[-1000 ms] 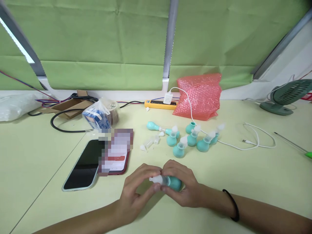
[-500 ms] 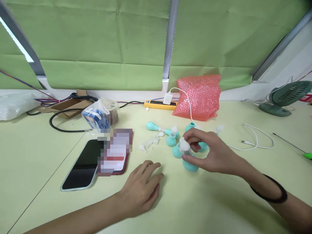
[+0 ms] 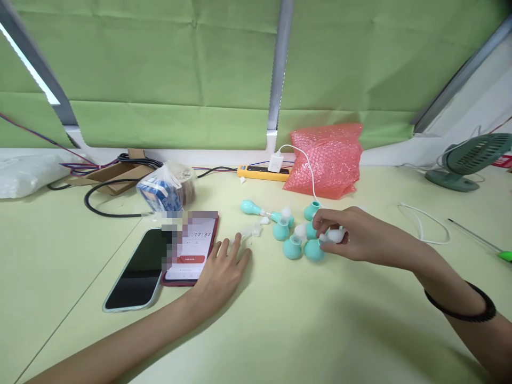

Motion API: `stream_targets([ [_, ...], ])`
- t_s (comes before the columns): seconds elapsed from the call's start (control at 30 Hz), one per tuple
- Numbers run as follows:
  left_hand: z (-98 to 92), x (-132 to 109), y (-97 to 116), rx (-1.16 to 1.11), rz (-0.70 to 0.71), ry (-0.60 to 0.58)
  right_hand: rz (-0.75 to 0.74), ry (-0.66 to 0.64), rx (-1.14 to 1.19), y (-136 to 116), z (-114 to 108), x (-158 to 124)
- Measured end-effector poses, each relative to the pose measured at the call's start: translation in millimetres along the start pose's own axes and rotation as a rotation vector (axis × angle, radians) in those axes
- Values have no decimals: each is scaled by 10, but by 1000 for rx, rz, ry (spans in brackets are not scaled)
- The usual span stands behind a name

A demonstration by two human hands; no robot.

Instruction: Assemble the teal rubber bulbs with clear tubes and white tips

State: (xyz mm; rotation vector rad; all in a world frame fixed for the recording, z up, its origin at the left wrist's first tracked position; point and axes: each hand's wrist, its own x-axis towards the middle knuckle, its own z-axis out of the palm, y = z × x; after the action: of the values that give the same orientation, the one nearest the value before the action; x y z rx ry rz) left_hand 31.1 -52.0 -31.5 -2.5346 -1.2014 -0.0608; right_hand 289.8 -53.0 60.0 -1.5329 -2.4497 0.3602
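Observation:
My left hand (image 3: 222, 266) lies palm down, fingers spread, beside the lit phone (image 3: 190, 261). Its fingertips reach a clear plastic piece (image 3: 252, 230), partly hidden behind them; contact is unclear. Around a translucent white nozzle piece (image 3: 336, 235), the thumb and fingers of my right hand (image 3: 340, 234) are closed. Just left of that grip is a teal rubber bulb (image 3: 314, 250); whether it joins the nozzle piece cannot be told. Another teal bulb (image 3: 292, 249) has a white top (image 3: 300, 232) by its neck. Several more teal bulbs stand behind, some partly covered by my right hand.
A dark phone (image 3: 134, 269) lies at the left. Along the back are a bagged blue-and-white pack (image 3: 164, 189), a yellow power strip (image 3: 256, 172) and a pink bubble-wrap bag (image 3: 326, 162). A white cable (image 3: 432, 240), a screwdriver (image 3: 480, 240) and a green fan (image 3: 460, 165) are at the right.
My left hand has moved forward and left, toward the phone and clear plastic piece. My right hand has shifted slightly right and back, and the nozzle piece in it now lies sideways.

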Motion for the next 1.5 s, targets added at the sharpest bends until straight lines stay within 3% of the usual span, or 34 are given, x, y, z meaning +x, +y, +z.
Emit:
stream_targets([
  [0.2, 31, 34, -31, 23, 13, -13, 25, 0, 4, 69, 9, 29],
  [0.43, 0, 79, -30, -41, -15, 100, 58, 12, -29, 53, -5, 20],
  [0.83, 50, 91, 34, -156, 75, 43, 50, 54, -56, -1, -22, 9],
  [1.23, 87, 165, -2, -269, 72, 94, 68, 153, -124, -60, -39, -25],
  [1.5, 59, 284, -12, -271, 11, 136, 71, 305, -135, -118, -82, -72],
])
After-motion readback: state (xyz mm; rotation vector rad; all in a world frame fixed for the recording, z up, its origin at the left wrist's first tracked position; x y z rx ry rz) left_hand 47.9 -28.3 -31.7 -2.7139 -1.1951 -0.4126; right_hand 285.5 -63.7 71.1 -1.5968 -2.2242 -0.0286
